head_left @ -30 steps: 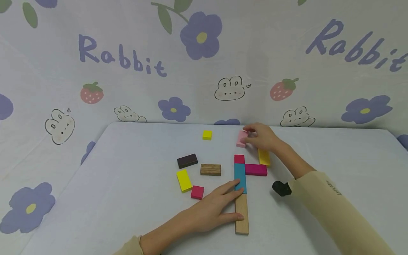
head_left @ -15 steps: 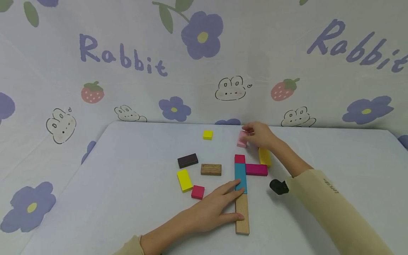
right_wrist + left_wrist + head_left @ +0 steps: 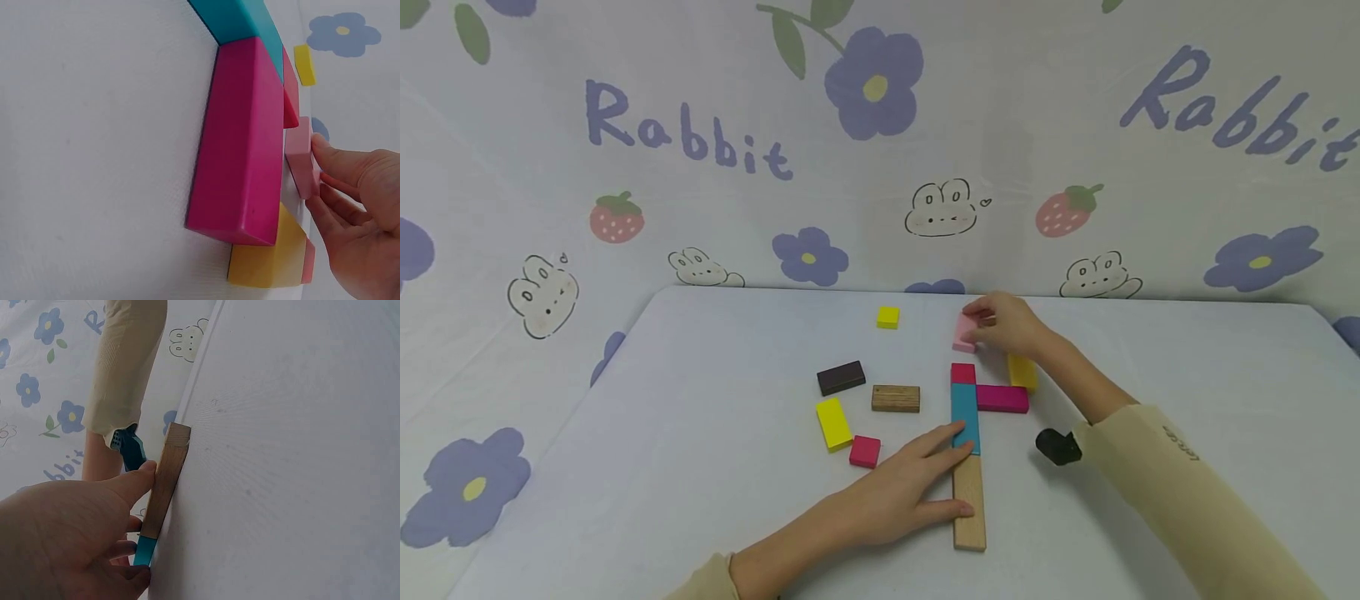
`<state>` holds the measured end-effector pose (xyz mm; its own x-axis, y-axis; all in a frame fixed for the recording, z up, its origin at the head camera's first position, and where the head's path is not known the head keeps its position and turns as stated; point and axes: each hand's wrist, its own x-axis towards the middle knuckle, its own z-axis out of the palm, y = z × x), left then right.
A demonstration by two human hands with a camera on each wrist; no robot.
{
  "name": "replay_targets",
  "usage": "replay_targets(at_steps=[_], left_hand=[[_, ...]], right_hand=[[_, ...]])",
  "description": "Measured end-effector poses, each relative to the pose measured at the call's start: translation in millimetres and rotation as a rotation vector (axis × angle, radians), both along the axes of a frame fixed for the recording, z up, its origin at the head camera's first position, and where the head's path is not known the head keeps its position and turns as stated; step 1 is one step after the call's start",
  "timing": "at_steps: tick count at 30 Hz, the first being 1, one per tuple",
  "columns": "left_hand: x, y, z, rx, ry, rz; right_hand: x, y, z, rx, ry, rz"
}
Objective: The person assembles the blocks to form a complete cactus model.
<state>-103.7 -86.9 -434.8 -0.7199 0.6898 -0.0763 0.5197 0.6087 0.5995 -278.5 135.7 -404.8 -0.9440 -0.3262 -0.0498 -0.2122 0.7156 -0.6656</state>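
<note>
My right hand pinches a pink block between thumb and fingers, at the far side of the table. It is just beyond a small red block, which ends a straight row with a blue block and a long natural-wood block. My left hand lies along this row, fingertips on the blue block and thumb on the wood block. A magenta block extends rightward from the blue one. At its outer end, a yellow-orange block points away, partly covered by the right hand in the head view.
Left of the row lie a brown wood-grain block, a dark block, a bright yellow block and a red square block. A small yellow block sits near the back edge. The patterned cloth rises behind.
My right hand has brought the pink block slightly toward me and a little left, closer to the red end of the row. The left hand stays where it was.
</note>
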Motion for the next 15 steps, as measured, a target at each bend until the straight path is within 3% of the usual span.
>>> replay_targets(at_steps=[15], left_hand=[[-2.8,0.3,-2.5,0.009,0.025,-0.017]], right_hand=[[5.7,-0.2,-2.8,0.007,0.019,0.093]])
